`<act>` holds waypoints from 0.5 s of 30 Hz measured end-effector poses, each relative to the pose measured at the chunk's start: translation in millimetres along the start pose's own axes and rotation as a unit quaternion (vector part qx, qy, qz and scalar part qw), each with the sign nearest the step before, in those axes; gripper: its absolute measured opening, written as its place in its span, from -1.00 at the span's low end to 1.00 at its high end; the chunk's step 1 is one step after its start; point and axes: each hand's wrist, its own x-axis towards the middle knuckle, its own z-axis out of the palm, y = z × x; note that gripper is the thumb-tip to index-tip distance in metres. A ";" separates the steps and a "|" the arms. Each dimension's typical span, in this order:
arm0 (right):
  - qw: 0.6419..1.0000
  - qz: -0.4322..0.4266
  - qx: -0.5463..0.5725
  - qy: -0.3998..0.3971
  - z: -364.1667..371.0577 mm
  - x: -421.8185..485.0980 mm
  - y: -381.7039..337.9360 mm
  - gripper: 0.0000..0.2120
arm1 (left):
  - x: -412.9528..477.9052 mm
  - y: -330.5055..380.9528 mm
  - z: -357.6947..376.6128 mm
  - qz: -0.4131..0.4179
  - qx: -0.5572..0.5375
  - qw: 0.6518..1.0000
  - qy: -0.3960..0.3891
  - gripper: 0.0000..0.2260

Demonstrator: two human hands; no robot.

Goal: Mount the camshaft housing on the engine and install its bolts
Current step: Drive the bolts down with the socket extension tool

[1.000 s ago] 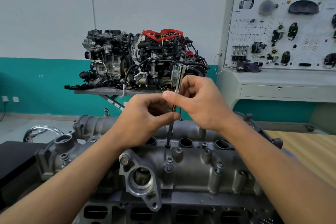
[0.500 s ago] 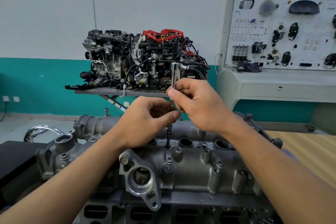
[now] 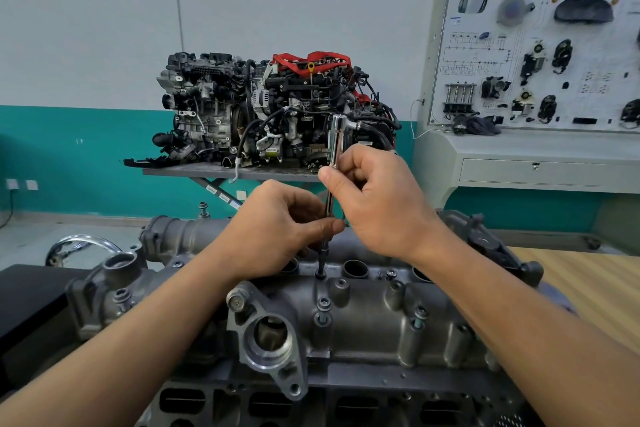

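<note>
The grey camshaft housing (image 3: 367, 319) lies across the engine (image 3: 346, 402) in front of me. A chrome extension driver (image 3: 335, 135) stands upright with its tip on a bolt (image 3: 319, 274) at the housing's upper middle. My right hand (image 3: 377, 204) pinches the driver's upper shaft between thumb and fingers. My left hand (image 3: 277, 229) pinches the lower shaft just above the housing. More bolts sit in the housing, such as one (image 3: 323, 303) below the driver and one (image 3: 419, 312) to the right.
A complete display engine (image 3: 277, 114) stands on a lift table (image 3: 225, 172) behind. A grey training panel (image 3: 540, 55) with car parts fills the right wall. A wooden bench top (image 3: 588, 288) lies at right, a black surface (image 3: 27, 291) at left.
The driver's top has swung left from a rightward tilt to nearly upright. My right hand's fingers have shifted round the shaft; my left hand keeps its pinch low on the shaft.
</note>
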 end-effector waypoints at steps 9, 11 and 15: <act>0.999 0.004 -0.013 0.046 7.3 -0.8 -2.4 -0.69 | 1.0 -6.7 -0.6 0.023 0.027 0.999 -0.010 -0.85; 1.000 0.013 0.006 0.021 4.2 2.5 -4.2 -0.73 | 1.0 -5.2 -0.9 0.031 0.028 0.999 0.000 -0.87; 0.999 0.014 0.028 -0.009 -13.8 14.5 -15.2 -0.75 | 2.7 8.9 0.2 0.039 -0.036 0.998 0.027 -0.93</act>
